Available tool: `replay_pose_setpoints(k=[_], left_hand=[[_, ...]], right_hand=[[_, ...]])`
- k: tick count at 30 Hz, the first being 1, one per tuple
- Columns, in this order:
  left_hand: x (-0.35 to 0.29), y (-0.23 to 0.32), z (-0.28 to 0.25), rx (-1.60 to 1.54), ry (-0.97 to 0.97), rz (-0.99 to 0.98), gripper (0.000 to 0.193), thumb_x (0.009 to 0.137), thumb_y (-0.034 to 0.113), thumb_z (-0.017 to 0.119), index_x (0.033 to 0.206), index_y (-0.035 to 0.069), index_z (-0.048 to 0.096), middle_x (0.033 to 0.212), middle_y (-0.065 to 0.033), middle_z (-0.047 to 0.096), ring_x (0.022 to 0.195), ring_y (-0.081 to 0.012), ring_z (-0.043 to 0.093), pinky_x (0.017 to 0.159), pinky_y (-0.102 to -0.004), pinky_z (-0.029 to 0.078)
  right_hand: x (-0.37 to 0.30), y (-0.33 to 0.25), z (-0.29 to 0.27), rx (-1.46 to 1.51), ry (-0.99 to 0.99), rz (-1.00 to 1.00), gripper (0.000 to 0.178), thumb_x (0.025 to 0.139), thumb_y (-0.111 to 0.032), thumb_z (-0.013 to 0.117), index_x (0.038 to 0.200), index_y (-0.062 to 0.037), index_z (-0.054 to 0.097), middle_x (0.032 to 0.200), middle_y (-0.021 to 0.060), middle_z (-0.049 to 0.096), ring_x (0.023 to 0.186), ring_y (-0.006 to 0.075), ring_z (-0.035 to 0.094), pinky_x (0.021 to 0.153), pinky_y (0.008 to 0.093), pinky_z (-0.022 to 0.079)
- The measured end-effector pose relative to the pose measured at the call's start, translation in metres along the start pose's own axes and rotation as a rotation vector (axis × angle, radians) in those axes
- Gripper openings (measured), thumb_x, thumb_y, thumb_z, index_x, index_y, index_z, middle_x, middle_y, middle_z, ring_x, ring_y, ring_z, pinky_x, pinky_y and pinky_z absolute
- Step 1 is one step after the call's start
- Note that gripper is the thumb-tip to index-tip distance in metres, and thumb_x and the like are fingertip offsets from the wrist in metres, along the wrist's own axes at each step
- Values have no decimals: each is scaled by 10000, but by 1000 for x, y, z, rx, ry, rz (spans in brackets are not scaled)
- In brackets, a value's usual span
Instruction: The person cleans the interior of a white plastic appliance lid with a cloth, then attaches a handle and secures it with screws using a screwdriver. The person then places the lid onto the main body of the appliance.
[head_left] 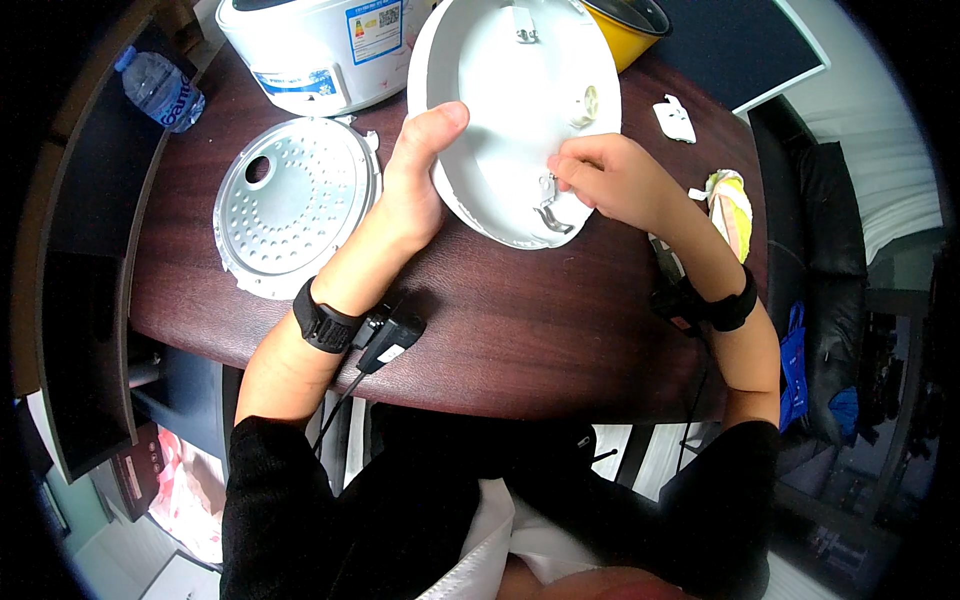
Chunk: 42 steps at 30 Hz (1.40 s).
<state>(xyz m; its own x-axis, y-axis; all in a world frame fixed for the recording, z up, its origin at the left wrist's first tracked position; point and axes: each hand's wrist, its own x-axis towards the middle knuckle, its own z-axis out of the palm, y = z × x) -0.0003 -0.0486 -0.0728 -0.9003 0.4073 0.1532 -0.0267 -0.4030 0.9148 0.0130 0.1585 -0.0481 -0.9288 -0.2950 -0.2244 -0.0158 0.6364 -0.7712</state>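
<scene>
A white rice cooker lid shell [505, 120], hollow side toward me, is tilted up over the table. My left hand [415, 185] grips its left rim, with the thumb over the edge. Inside the shell, the thumb and fingers of my right hand [615, 180] are pinched together at a small light-coloured fitting [547, 190]; what lies between the fingertips is hidden. Just below that fitting a curved metal clip [552, 220] shows. A round pale fitting [587, 104] sits higher on the shell's right side. Left of my left hand lies a perforated metal disc [320, 205].
A white rice cooker body [300, 55] stands at the back left, near a water bottle [160, 90]. At the back right are a yellow pot [630, 35] and a small white plastic piece [675, 120]. A yellow-and-white crumpled item [732, 210] lies at the right edge.
</scene>
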Motion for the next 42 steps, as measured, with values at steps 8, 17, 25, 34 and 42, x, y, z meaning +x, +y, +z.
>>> replay_pose_setpoints(k=[8, 17, 25, 34, 42], left_hand=[[0, -1, 2, -86, 21, 64, 694, 802, 501, 480, 1201, -66, 471, 1123, -204, 562, 1011, -257, 559, 876, -338, 437], [-1, 3, 3, 42, 7, 67, 739, 777, 528, 467, 1221, -62, 446, 1141, -215, 536, 1023, -267, 546, 858, -353, 446], [0, 1, 5, -6, 24, 136, 733, 778, 503, 503, 1257, -44, 414, 1175, -196, 522, 1059, -254, 524, 895, -350, 422], [-2, -1, -2, -10, -51, 94, 641, 801, 439, 516, 1206, -54, 463, 1080, -158, 576, 969, -196, 557, 841, -301, 441], [-2, 0, -1, 2, -61, 94, 628, 803, 439, 520, 1185, -57, 480, 1046, -150, 591, 941, -184, 567, 822, -290, 447]], right_hand=[[-6, -4, -5, 66, 63, 21, 234, 888, -166, 512, 717, -17, 567, 495, -39, 433, 427, 24, 372, 409, 206, 290], [-26, -22, 14, -394, 166, -339, 129, 847, -141, 555, 790, -25, 554, 632, 148, 590, 574, 311, 594, 525, 368, 456], [-26, -21, 18, -574, 244, -396, 140, 844, -139, 550, 767, -29, 512, 642, 143, 575, 599, 321, 596, 531, 402, 465], [-21, -17, 19, -865, 275, -545, 132, 827, -149, 570, 793, -56, 483, 666, 106, 531, 564, 294, 589, 518, 376, 481], [-19, -21, 24, -1025, 256, -595, 85, 750, -55, 553, 791, -48, 478, 681, 93, 523, 545, 263, 598, 472, 345, 492]])
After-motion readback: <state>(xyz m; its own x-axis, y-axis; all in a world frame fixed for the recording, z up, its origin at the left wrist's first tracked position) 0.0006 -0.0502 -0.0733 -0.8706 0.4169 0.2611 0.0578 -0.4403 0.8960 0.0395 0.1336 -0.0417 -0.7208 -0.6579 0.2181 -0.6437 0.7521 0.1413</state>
